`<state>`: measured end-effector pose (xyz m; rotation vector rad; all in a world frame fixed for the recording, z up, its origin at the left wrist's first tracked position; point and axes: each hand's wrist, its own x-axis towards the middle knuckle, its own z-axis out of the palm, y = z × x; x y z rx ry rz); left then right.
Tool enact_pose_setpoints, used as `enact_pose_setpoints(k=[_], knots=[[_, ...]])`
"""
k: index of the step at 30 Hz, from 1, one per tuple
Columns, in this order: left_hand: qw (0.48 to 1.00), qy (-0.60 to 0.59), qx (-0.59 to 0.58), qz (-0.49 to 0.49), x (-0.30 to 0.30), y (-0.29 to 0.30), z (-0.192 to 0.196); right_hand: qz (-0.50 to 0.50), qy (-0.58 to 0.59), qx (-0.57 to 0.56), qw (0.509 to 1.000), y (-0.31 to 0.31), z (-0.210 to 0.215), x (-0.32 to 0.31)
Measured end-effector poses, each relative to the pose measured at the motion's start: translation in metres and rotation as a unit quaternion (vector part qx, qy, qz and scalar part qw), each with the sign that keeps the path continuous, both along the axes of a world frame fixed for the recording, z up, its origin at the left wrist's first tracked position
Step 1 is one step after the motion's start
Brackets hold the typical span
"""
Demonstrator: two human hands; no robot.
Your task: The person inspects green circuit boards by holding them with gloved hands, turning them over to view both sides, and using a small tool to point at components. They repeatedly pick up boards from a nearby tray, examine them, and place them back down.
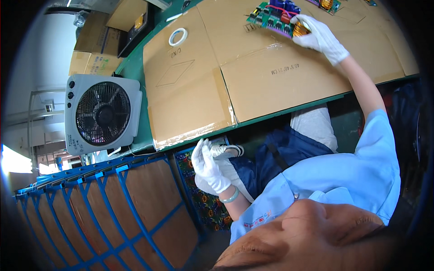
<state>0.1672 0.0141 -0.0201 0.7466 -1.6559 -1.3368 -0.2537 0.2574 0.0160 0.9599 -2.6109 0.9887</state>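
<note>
- Along the top and middle, a green table (134, 67) overlaid with flattened brown cardboard (253, 86).
- Beside it at lower left, a blue-framed rack (144, 185) with brown panels.
- At the table's left end, a pale box fan (101, 113), upright.
- Over the cardboard's far side, a green circuit board (271, 20), mostly left of the right hand, with its coil end inside the grip; cannot tell whether lifted or resting.
- Pinching the copper coil (299, 29) between thumb and fingers: the white-gloved right hand (316, 38).
- Well apart from the board, below the cardboard's near edge: the gloved left hand (208, 167), fingers loosely bent, free.
- On the cardboard's left part, a white tape roll (171, 39), lying flat.
</note>
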Motion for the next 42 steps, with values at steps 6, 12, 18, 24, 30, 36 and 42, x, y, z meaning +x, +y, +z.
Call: enact_pose_setpoints(k=[6, 12, 18, 24, 30, 36, 42], knots=[[0.996, -0.008, 0.009, -0.094, -0.065, 0.029, -0.001, 0.179, 0.070, -0.027, 0.981, -0.007, -0.011, 0.097], [0.949, -0.141, -0.226, -0.171, -0.116, 0.069, 0.008, 0.269, -0.012, -0.045, 0.962, -0.032, -0.019, 0.145], [0.909, -0.186, -0.359, -0.105, -0.146, 0.100, 0.016, 0.191, 0.051, -0.164, 0.966, -0.041, -0.018, 0.082], [0.920, -0.151, -0.354, -0.076, -0.173, 0.097, 0.002, 0.261, 0.104, 0.035, 0.959, -0.058, -0.029, 0.046], [0.911, -0.139, -0.373, -0.108, -0.176, 0.067, 0.003, 0.270, 0.081, 0.023, 0.959, -0.059, -0.017, 0.041], [0.879, -0.150, -0.396, -0.218, -0.172, 0.023, 0.015, 0.272, 0.002, 0.115, 0.955, -0.025, -0.002, 0.054], [0.797, -0.143, -0.565, -0.161, -0.162, 0.021, 0.009, 0.273, -0.003, -0.007, 0.962, -0.036, -0.019, 0.066]])
